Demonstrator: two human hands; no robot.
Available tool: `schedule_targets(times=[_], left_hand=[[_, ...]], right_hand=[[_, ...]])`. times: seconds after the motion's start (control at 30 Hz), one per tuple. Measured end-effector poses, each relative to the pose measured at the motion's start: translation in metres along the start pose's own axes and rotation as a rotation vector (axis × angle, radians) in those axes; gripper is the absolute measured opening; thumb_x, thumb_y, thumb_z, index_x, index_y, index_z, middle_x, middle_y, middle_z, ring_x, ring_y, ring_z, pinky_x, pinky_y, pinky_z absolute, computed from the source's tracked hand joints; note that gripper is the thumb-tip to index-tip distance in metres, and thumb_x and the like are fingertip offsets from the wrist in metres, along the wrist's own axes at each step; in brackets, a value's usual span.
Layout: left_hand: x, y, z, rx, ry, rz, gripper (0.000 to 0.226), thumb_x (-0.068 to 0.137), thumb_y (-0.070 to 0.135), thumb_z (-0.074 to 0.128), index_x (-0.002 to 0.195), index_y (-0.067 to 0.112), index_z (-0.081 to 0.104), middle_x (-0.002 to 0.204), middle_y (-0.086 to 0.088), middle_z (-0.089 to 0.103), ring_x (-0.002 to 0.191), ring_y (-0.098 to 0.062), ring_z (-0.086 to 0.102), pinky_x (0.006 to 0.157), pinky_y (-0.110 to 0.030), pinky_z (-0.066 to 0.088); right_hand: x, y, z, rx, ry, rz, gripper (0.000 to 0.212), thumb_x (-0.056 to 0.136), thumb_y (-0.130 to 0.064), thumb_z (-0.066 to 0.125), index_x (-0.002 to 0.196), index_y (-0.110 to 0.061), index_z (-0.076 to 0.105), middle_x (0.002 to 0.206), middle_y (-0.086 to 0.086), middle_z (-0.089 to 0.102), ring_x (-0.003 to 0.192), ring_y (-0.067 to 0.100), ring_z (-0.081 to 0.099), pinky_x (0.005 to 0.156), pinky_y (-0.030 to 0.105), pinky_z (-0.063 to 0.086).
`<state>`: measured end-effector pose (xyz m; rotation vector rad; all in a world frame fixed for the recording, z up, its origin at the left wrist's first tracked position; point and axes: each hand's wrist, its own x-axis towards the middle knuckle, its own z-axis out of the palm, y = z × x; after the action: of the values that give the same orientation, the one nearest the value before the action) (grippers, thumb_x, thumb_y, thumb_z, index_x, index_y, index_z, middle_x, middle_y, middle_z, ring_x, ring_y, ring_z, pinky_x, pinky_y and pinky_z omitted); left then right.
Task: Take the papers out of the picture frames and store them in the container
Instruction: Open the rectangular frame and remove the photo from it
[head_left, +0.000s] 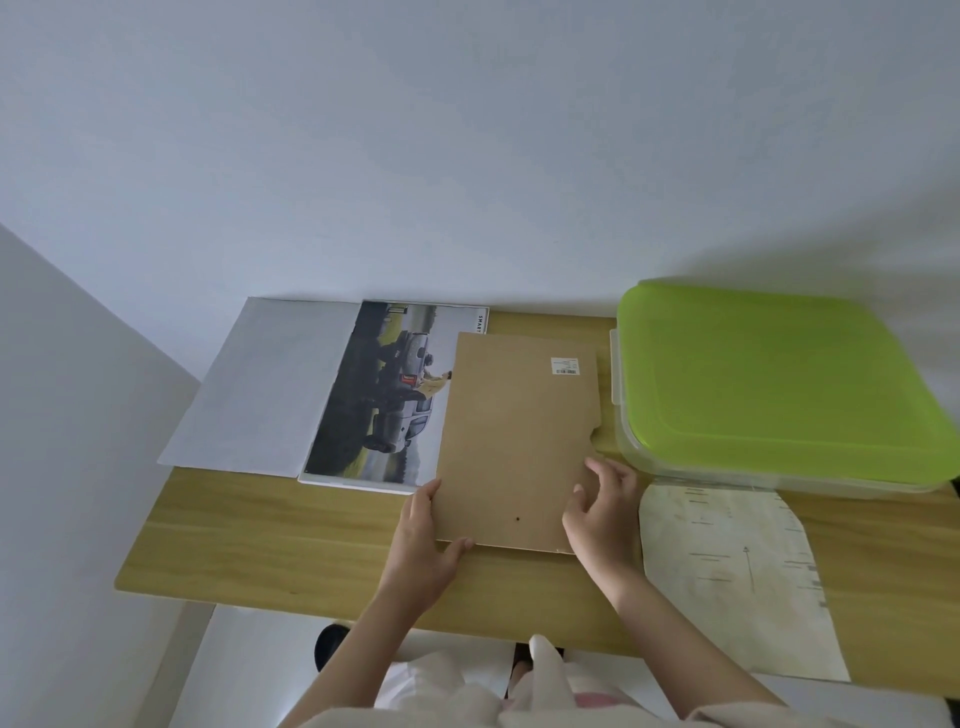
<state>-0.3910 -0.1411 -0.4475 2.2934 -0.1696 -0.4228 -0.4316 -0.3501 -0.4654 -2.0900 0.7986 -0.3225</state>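
From my remote feed: a light wood-grain tabletop (270, 535) stands against a plain white wall (467, 156), a second wall (67, 415) angling in at left, pale floor (249, 670) below, under soft even light.

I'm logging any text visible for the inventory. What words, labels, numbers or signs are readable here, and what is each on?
"SMART": vertical black letters on the white top right margin of the car picture; anything after them is hidden.
Sticker on the brown backing board: barcode and print, too small to read.
Worn sheet at right: an arrow and faint marks, too blurred to read.
Green lid: no text visible.
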Motion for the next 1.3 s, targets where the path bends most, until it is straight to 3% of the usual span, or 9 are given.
schedule_targets(times=[0.1, 0.23, 0.33, 0.53, 0.67, 0.77, 0.9, 1.03, 1.3], left_hand=[[-0.002, 0.001, 0.001, 0.008, 0.011, 0.003, 0.079, 0.075, 0.022, 0.075, 0.140, 0.015, 0.030, 0.137, 0.001, 0.043, 0.124, -0.015, 0.042, 0.104, -0.028, 0.037], [-0.006, 0.004, 0.006, 0.027, 0.029, 0.028, 0.075, 0.076, 0.020, 0.074, 0.139, 0.016, 0.032, 0.135, 0.002, 0.044, 0.124, -0.015, 0.043, 0.101, -0.024, 0.035], [-0.007, 0.005, 0.011, 0.057, 0.043, 0.086, 0.075, 0.074, 0.018, 0.075, 0.137, 0.013, 0.035, 0.134, -0.001, 0.044, 0.125, -0.019, 0.042, 0.105, -0.027, 0.035], [-0.013, 0.004, 0.013, 0.033, 0.070, 0.117, 0.078, 0.068, 0.017, 0.080, 0.135, 0.012, 0.040, 0.128, -0.001, 0.048, 0.118, -0.019, 0.046, 0.102, -0.034, 0.041], [-0.015, 0.001, 0.012, -0.002, 0.099, 0.163, 0.077, 0.064, 0.017, 0.083, 0.131, 0.012, 0.046, 0.122, 0.003, 0.051, 0.113, -0.017, 0.050, 0.099, -0.035, 0.044], [-0.011, 0.001, 0.007, -0.006, 0.123, 0.195, 0.075, 0.063, 0.016, 0.083, 0.129, 0.010, 0.048, 0.123, 0.001, 0.053, 0.114, -0.016, 0.050, 0.100, -0.035, 0.044], [-0.006, -0.002, -0.005, -0.006, 0.145, 0.205, 0.073, 0.064, 0.015, 0.083, 0.127, 0.011, 0.049, 0.121, 0.001, 0.053, 0.113, -0.014, 0.051, 0.098, -0.032, 0.045], [-0.001, -0.008, -0.017, -0.014, 0.154, 0.156, 0.072, 0.065, 0.017, 0.083, 0.128, 0.015, 0.047, 0.120, 0.006, 0.051, 0.112, -0.011, 0.050, 0.098, -0.030, 0.044], [0.002, -0.016, -0.030, -0.020, 0.189, 0.105, 0.072, 0.065, 0.017, 0.083, 0.128, 0.018, 0.047, 0.122, 0.008, 0.052, 0.112, -0.009, 0.050, 0.098, -0.028, 0.044]], right_hand=[[-0.001, 0.003, -0.002, 0.048, 0.004, 0.024, 0.037, 0.086, -0.003, 0.056, 0.123, -0.008, 0.054, 0.124, 0.006, 0.040, 0.098, 0.020, 0.057, 0.079, 0.018, 0.046], [-0.004, 0.008, -0.008, 0.085, 0.031, 0.057, 0.037, 0.086, 0.002, 0.057, 0.122, -0.002, 0.055, 0.126, 0.010, 0.040, 0.086, 0.004, 0.053, 0.069, -0.005, 0.036], [-0.006, 0.015, -0.009, 0.099, 0.053, 0.061, 0.038, 0.085, 0.003, 0.058, 0.122, -0.003, 0.056, 0.127, 0.012, 0.039, 0.103, 0.015, 0.051, 0.073, -0.006, 0.034], [-0.005, 0.018, -0.016, 0.101, 0.059, 0.076, 0.039, 0.085, 0.003, 0.058, 0.123, -0.004, 0.057, 0.128, 0.010, 0.041, 0.109, 0.015, 0.049, 0.081, -0.002, 0.031], [-0.002, 0.018, -0.017, 0.116, 0.049, 0.095, 0.039, 0.084, 0.004, 0.057, 0.123, -0.003, 0.057, 0.128, 0.011, 0.041, 0.107, 0.013, 0.048, 0.076, -0.010, 0.027], [-0.004, 0.015, -0.014, 0.111, 0.045, 0.089, 0.038, 0.085, 0.003, 0.057, 0.122, -0.003, 0.057, 0.128, 0.011, 0.041, 0.105, 0.015, 0.051, 0.074, -0.008, 0.030], [-0.004, 0.003, -0.007, 0.094, 0.000, 0.086, 0.036, 0.088, -0.003, 0.055, 0.124, -0.007, 0.055, 0.127, 0.004, 0.041, 0.093, 0.003, 0.055, 0.069, 0.001, 0.039], [0.001, -0.009, 0.005, 0.088, -0.023, 0.046, 0.038, 0.087, -0.002, 0.056, 0.125, -0.003, 0.054, 0.128, 0.009, 0.042, 0.098, 0.010, 0.049, 0.074, -0.006, 0.031], [0.007, -0.022, 0.015, 0.097, -0.097, 0.021, 0.041, 0.086, -0.006, 0.061, 0.126, -0.006, 0.053, 0.126, 0.006, 0.046, 0.102, 0.012, 0.051, 0.089, 0.018, 0.038]])
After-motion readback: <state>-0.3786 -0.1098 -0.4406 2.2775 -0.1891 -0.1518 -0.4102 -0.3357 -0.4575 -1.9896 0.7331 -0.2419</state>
